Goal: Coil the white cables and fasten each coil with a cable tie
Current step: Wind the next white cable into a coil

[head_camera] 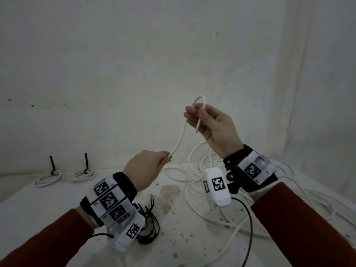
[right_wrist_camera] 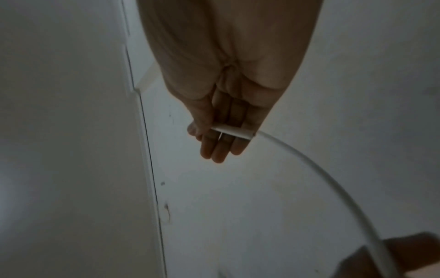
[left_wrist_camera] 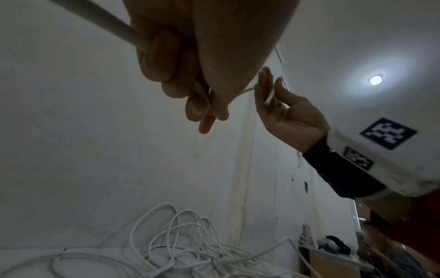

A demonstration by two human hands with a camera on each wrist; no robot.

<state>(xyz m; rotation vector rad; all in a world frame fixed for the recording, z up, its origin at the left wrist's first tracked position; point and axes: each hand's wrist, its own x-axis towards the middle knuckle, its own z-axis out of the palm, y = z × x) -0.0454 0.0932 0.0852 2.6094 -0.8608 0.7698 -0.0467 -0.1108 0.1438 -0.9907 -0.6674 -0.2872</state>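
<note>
I hold a stretch of white cable (head_camera: 182,135) in the air between both hands, above the table. My right hand (head_camera: 196,114) is raised, and its thumb pins the cable's short free end against nearly straight fingers (right_wrist_camera: 221,150). The cable arcs over those fingers and runs down to my left hand (head_camera: 165,157), whose curled fingers (left_wrist_camera: 166,62) grip it. In the left wrist view the cable (left_wrist_camera: 114,28) passes through the fist toward the right hand (left_wrist_camera: 269,94). Black cable ties (head_camera: 152,226) lie on the table under my left wrist.
Two finished coils (head_camera: 51,177) (head_camera: 82,175), each bound with a black tie, lie at the back left of the white table (head_camera: 48,205). Tangled loose white cables (head_camera: 316,201) (left_wrist_camera: 185,244) cover the right side. A wall stands close behind the table.
</note>
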